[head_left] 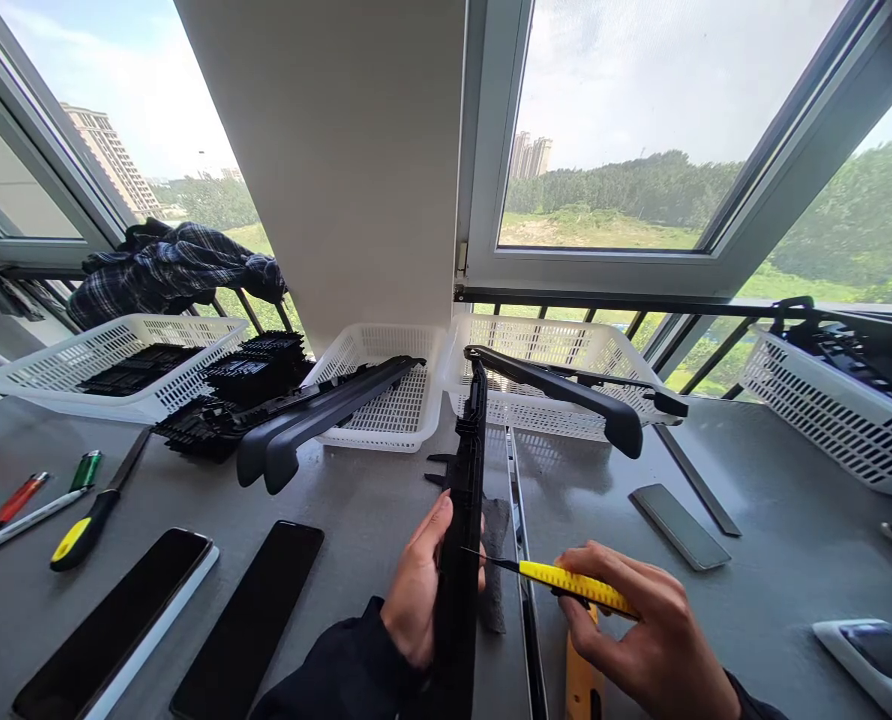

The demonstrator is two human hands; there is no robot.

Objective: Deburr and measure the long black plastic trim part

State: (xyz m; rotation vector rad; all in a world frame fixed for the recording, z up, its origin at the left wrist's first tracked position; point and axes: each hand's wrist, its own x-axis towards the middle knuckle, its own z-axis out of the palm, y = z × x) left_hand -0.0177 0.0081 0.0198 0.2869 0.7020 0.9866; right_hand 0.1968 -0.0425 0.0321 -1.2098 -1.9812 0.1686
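My left hand is wrapped round a long black plastic part, which stands lengthwise in front of me. In my right hand is a slim yellow craft knife, pinched between thumb and fingers. Its thin dark blade points left and its tip meets the part's right side or lies just over it; I cannot tell which. Beneath my right hand lies a yellow-orange tool, partly hidden. A dark grey cloth is on the table beside the part, and caliper-like jaws show at its left.
White baskets line the back, with long black handle-like parts resting across two of them. Phones lie at left, near a screwdriver-like tool and lighters. A metal strip and a grey slab lie at right.
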